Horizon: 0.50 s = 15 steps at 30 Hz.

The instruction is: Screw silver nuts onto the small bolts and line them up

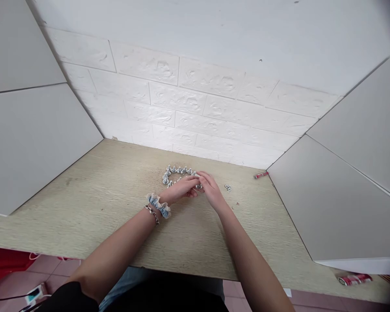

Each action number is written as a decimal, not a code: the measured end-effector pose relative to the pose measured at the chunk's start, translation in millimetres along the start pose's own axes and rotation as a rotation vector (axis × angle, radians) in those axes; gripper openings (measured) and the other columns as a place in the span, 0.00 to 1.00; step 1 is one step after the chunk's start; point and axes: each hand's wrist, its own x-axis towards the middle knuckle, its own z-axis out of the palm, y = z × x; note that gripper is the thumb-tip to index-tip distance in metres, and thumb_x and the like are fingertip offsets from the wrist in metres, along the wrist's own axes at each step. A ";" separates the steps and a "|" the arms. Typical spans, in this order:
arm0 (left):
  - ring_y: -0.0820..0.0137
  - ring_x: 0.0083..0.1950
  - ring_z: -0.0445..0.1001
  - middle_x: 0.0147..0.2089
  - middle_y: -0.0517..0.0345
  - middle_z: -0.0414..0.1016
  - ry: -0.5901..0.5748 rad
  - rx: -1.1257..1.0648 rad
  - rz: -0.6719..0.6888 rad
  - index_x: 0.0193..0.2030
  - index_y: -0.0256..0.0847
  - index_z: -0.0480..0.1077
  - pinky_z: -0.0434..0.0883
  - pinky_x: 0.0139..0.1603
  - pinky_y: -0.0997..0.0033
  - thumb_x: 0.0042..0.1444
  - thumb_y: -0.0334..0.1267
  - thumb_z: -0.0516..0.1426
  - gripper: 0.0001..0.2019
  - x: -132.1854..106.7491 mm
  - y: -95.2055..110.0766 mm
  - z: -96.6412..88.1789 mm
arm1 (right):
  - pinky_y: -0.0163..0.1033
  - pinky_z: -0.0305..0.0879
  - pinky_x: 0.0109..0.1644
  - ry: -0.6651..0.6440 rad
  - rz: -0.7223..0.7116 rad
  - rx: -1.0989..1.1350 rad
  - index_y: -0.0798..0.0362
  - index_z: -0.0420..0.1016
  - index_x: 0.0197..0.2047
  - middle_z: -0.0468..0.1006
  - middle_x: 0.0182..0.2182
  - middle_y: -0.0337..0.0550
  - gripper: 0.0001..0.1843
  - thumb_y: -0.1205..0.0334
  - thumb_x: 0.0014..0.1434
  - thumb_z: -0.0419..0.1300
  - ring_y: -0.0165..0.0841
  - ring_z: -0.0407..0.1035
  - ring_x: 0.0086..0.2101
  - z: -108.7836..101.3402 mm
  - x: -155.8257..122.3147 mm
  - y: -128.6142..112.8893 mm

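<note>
Both hands meet at the middle of the light wooden table. My left hand, with a blue scrunchie and a chain bracelet at the wrist, has its fingers curled and pinched at a cluster of small silvery metal pieces laid out in a curved row. My right hand reaches in from the right, fingers bent and touching the same row at its right end. What the fingertips hold is too small to make out. A few loose metal pieces lie just right of my right hand.
A white brick-pattern wall backs the table, with grey panels on the left and right. A red pen-like object lies by the right panel. A red-and-white item sits at the near right edge.
</note>
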 end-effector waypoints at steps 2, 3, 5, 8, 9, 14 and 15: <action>0.80 0.25 0.64 0.31 0.60 0.67 -0.005 -0.007 0.009 0.40 0.40 0.65 0.62 0.28 0.78 0.48 0.50 0.56 0.18 1.5 -2.3 -0.1 | 0.44 0.55 0.57 -0.071 -0.010 -0.033 0.48 0.68 0.50 0.61 0.56 0.44 0.25 0.45 0.57 0.45 0.35 0.54 0.56 2.9 -1.9 1.9; 0.80 0.25 0.64 0.30 0.61 0.66 0.002 -0.014 0.019 0.39 0.39 0.65 0.62 0.28 0.78 0.47 0.49 0.56 0.17 2.2 -3.0 -0.4 | 0.46 0.50 0.59 -0.103 -0.008 -0.038 0.47 0.66 0.52 0.58 0.58 0.43 0.26 0.44 0.57 0.45 0.36 0.50 0.58 3.9 -2.9 2.6; 0.81 0.25 0.63 0.29 0.62 0.64 0.019 -0.032 0.045 0.38 0.38 0.65 0.61 0.27 0.79 0.47 0.48 0.57 0.16 3.0 -3.1 -1.6 | 0.48 0.43 0.62 -0.154 -0.009 -0.022 0.47 0.62 0.56 0.53 0.60 0.42 0.28 0.43 0.57 0.44 0.36 0.45 0.60 4.6 -4.2 2.9; 0.81 0.24 0.62 0.29 0.61 0.65 0.043 -0.091 0.076 0.38 0.38 0.66 0.61 0.27 0.79 0.48 0.47 0.57 0.15 2.7 -0.4 -4.2 | 0.47 0.43 0.62 -0.176 -0.056 0.032 0.46 0.62 0.56 0.53 0.60 0.41 0.29 0.42 0.57 0.44 0.35 0.44 0.60 2.0 -4.5 0.1; 0.81 0.24 0.62 0.30 0.60 0.66 0.052 -0.114 0.078 0.39 0.39 0.67 0.62 0.28 0.79 0.48 0.47 0.56 0.15 2.4 0.8 -5.1 | 0.47 0.44 0.62 -0.157 -0.070 0.055 0.47 0.65 0.54 0.56 0.59 0.41 0.28 0.41 0.56 0.45 0.35 0.47 0.59 0.3 -4.4 -1.7; 0.82 0.23 0.62 0.34 0.57 0.69 0.043 -0.144 0.052 0.46 0.39 0.67 0.63 0.27 0.80 0.50 0.46 0.56 0.18 1.3 2.4 -4.6 | 0.46 0.56 0.56 0.053 -0.006 0.173 0.53 0.76 0.26 0.75 0.42 0.46 0.32 0.46 0.60 0.37 0.35 0.66 0.47 -8.2 -3.0 -9.7; 0.83 0.23 0.62 0.35 0.56 0.70 0.020 -0.147 0.047 0.46 0.39 0.67 0.62 0.26 0.80 0.50 0.46 0.57 0.19 1.6 1.7 -3.2 | 0.45 0.59 0.53 0.076 -0.001 0.171 0.54 0.74 0.23 0.76 0.40 0.46 0.31 0.47 0.60 0.38 0.35 0.68 0.44 -8.7 -2.5 -9.9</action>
